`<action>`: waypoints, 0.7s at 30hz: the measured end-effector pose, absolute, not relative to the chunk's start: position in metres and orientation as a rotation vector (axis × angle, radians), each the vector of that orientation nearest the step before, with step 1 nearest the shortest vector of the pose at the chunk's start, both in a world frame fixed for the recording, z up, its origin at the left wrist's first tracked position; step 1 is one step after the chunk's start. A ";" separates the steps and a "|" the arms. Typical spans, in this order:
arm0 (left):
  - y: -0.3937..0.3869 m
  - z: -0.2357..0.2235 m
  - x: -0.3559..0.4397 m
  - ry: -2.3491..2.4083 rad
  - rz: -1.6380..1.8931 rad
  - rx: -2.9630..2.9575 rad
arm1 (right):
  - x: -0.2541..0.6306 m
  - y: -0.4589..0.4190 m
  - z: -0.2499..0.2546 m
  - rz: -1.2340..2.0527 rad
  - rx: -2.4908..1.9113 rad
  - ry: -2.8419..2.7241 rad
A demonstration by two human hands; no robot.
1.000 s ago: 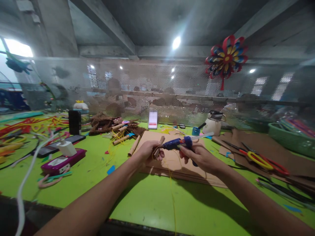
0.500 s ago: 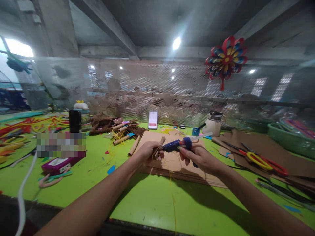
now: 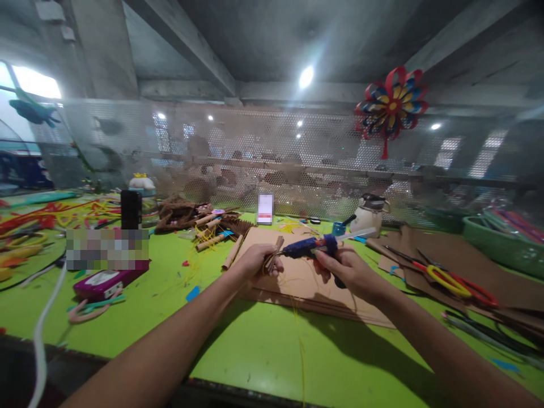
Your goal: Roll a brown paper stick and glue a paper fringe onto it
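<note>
Pinched in my left hand [image 3: 260, 262] is a small folded piece of brown paper [image 3: 278, 248], its layers standing up between thumb and fingers. My right hand [image 3: 346, 267] is wrapped round a dark blue glue gun [image 3: 309, 247], a translucent glue stick [image 3: 363, 233] jutting from its back end. The nozzle points left and comes close to the folded paper; whether they touch I cannot tell. Beneath both hands lies a stack of brown cardboard sheets [image 3: 293, 286], with a thin yellow strand [image 3: 301, 334] trailing over it toward the table's front edge.
Scissors with yellow and red handles [image 3: 450, 281] rest on brown paper [image 3: 480, 255] at right, near a green basket [image 3: 488, 241]. Behind the stack stand a lit phone [image 3: 265, 208] and a white jug [image 3: 369, 216]. Paper rolls [image 3: 210, 242] and a purple power strip [image 3: 102, 283] lie left.
My right hand has drawn the glue gun slightly to the right, so its nozzle sits a little farther from the folded paper. My left hand stays almost where it was.
</note>
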State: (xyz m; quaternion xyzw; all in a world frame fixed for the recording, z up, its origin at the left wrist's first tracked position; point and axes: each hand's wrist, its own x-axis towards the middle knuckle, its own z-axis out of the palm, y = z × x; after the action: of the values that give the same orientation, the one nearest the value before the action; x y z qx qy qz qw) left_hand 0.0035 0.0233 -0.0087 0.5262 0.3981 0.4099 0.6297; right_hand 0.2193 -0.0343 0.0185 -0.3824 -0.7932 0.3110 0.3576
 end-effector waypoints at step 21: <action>0.024 -0.010 0.005 0.865 0.933 1.165 | 0.217 -0.031 0.013 0.716 -1.023 -2.057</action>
State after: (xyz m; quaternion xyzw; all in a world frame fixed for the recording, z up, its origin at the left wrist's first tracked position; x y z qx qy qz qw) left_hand 0.0047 0.0238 -0.0097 0.5130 0.3806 0.4109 0.6504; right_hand 0.2172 -0.0312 0.0131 -0.3967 -0.7977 0.2778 0.3594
